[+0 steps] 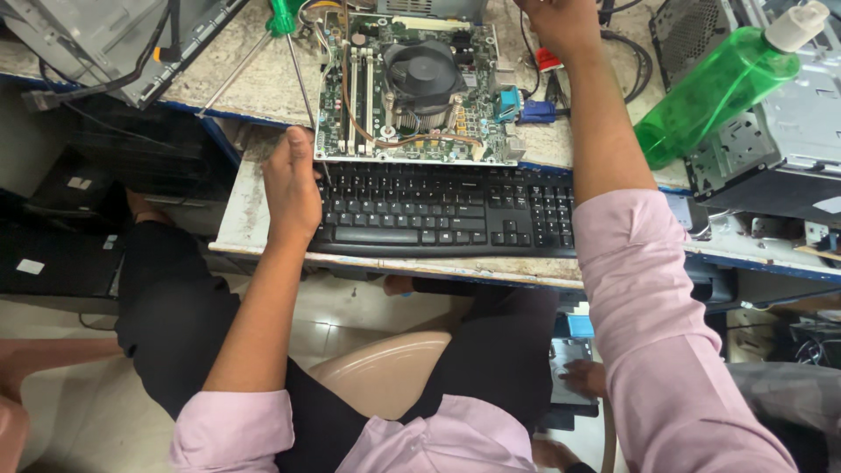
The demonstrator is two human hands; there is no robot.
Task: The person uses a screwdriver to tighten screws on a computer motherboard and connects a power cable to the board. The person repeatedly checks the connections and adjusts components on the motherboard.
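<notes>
Head view: the left hand (292, 188) rests at 9 o'clock of the black keyboard (442, 210), its fingers curled inward against the keyboard's left end and the lower left corner of the green motherboard (412, 88); whether it pinches anything cannot be told. The right hand (561, 24) reaches to 12 o'clock, at the frame's upper edge, just beside the motherboard's right side; its fingers are cut off, so their spread cannot be told. The motherboard lies flat on the stone tabletop (241, 210), directly at 12 o'clock of the keyboard and touching its far edge. A black cooling fan (422, 74) sits on the board's centre. A blue connector (524, 109) lies at 3 o'clock of the board. A green-handled screwdriver (282, 17) lies at 10 o'clock of the board. A green plastic bottle (718, 88) leans tilted at 2 o'clock, against a grey metal computer case (780, 131).
</notes>
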